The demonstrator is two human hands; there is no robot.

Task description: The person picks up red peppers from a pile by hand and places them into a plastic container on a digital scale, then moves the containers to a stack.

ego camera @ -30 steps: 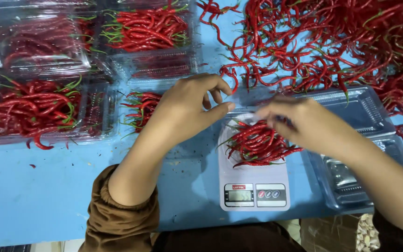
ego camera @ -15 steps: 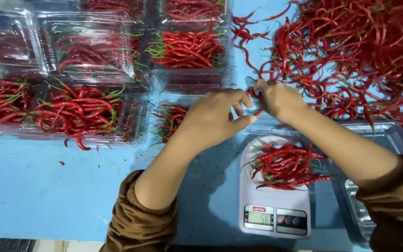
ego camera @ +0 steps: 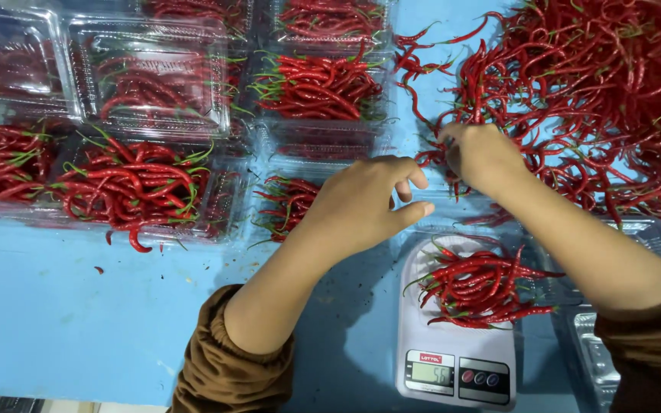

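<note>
Right hand (ego camera: 480, 153) moved into chilli heap (ego camera: 598, 99) | grip unclear | left hand (ego camera: 365, 203) released | chillies on scale (ego camera: 483, 287) lie crosswise

A blue tabletop (ego camera: 55, 321) carries clear plastic clamshell boxes (ego camera: 147, 76) of red chillies along its far edge, a loose heap of chillies (ego camera: 613, 92) at the far right corner, and a white kitchen scale (ego camera: 453, 359) with a chilli pile near the front edge beside empty trays (ego camera: 594, 359).
</note>
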